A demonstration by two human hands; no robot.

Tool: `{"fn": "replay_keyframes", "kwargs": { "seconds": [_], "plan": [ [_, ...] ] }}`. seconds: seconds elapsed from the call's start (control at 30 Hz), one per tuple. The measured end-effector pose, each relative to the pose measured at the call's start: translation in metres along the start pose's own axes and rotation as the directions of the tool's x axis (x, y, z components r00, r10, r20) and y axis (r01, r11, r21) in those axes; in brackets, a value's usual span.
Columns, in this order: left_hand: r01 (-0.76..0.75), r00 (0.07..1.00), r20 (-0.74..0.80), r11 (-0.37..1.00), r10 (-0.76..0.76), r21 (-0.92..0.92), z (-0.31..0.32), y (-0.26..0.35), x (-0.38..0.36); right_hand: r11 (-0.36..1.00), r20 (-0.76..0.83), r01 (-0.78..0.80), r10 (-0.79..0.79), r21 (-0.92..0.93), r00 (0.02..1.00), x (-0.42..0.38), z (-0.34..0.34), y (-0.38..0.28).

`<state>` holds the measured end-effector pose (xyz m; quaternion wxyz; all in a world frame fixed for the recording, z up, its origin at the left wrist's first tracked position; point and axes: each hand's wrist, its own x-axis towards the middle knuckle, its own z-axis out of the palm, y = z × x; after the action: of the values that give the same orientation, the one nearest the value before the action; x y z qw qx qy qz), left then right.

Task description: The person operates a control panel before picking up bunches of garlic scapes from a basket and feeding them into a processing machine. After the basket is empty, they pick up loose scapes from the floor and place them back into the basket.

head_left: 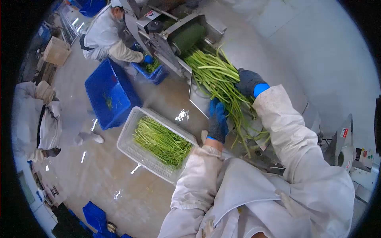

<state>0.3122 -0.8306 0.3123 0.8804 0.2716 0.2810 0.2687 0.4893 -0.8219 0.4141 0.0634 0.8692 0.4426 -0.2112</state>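
A thick bundle of long green vegetable stalks (216,71) lies on the metal feed tray (199,99) of a machine, its far ends against a green roller (189,39). My right hand (250,82), in a dark glove with a blue cuff, is closed on the right side of the bundle. On the near left side, my left hand (218,120), gloved in blue and dark grey, lies against the stalks with its fingers stretched forward. Loose thin ends trail down between my forearms. The fingertips of both hands are partly hidden by the stalks.
A white basket (129,131) of cut stalks stands left of my left arm. Beyond it are a large blue bin (113,89) and a smaller blue crate (158,76), where a crouching co-worker reaches in. Another person (37,115) stands far left. The floor (119,170) looks wet.
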Motion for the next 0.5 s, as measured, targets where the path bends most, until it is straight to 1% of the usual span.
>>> {"fn": "replay_keyframes", "kwargs": {
  "seconds": [0.07, 0.1, 0.13, 0.17, 0.2, 0.23, 0.27, 0.33, 0.37, 0.4, 0.43, 0.47, 0.5],
  "plan": [
    [-0.046, 0.992, -0.118, 0.996, 0.037, -0.071, -0.004, -0.003, -0.011, 0.998, -0.008, -0.044, 0.045, 0.052, 0.999, 0.000, 0.003, -0.009],
    [0.101, 0.959, -0.255, 0.989, -0.127, -0.110, 0.001, 0.005, -0.025, 0.996, 0.004, 0.015, -0.015, 0.086, 1.000, 0.007, 0.016, -0.003],
    [0.133, 0.952, -0.261, 0.985, -0.158, -0.112, -0.010, 0.002, -0.037, 0.996, 0.031, -0.006, 0.003, 0.092, 1.000, 0.003, 0.022, 0.000],
    [-0.112, 0.982, -0.063, 0.817, 0.178, 0.566, -0.025, 0.003, -0.045, 0.996, 0.037, 0.006, -0.009, 0.086, 0.999, 0.003, 0.028, 0.001],
    [-0.103, 0.985, -0.063, 0.848, 0.159, 0.519, -0.028, -0.005, -0.046, 0.997, 0.022, 0.030, -0.032, 0.072, 0.999, 0.008, 0.025, -0.003],
    [-0.093, 0.988, -0.064, 0.878, 0.139, 0.470, -0.032, -0.013, -0.048, 0.994, -0.013, -0.037, 0.039, 0.107, 0.999, 0.001, 0.015, -0.013],
    [-0.082, 0.991, -0.064, 0.904, 0.120, 0.420, -0.036, -0.022, -0.049, 0.993, 0.000, -0.045, 0.045, 0.106, 0.999, 0.005, 0.026, -0.009],
    [-0.140, 0.990, 0.035, 0.877, 0.139, 0.460, -0.039, -0.022, -0.048, 0.995, -0.010, 0.056, -0.055, 0.083, 0.998, 0.012, 0.034, -0.010],
    [-0.166, 0.986, 0.073, 0.868, 0.149, 0.469, -0.038, -0.021, -0.044, 0.973, -0.038, 0.023, -0.015, 0.228, 0.999, 0.015, 0.033, -0.007],
    [0.037, 0.999, -0.027, 0.977, -0.032, 0.210, -0.027, -0.016, -0.041, 0.976, -0.034, 0.027, -0.020, 0.215, 0.999, 0.025, 0.025, -0.013],
    [0.248, 0.964, -0.075, 0.966, -0.254, -0.078, -0.021, -0.015, -0.047, 0.977, 0.005, 0.054, -0.056, 0.204, 0.998, 0.034, 0.026, -0.016],
    [0.276, 0.956, -0.084, 0.958, -0.282, -0.078, -0.017, -0.013, -0.053, 0.975, 0.047, 0.073, -0.084, 0.208, 0.995, 0.035, 0.032, -0.019],
    [0.301, 0.951, -0.029, 0.946, -0.306, -0.124, -0.012, -0.008, -0.041, 0.976, 0.003, 0.150, -0.152, 0.161, 0.988, 0.042, 0.040, -0.016]
  ]
}}
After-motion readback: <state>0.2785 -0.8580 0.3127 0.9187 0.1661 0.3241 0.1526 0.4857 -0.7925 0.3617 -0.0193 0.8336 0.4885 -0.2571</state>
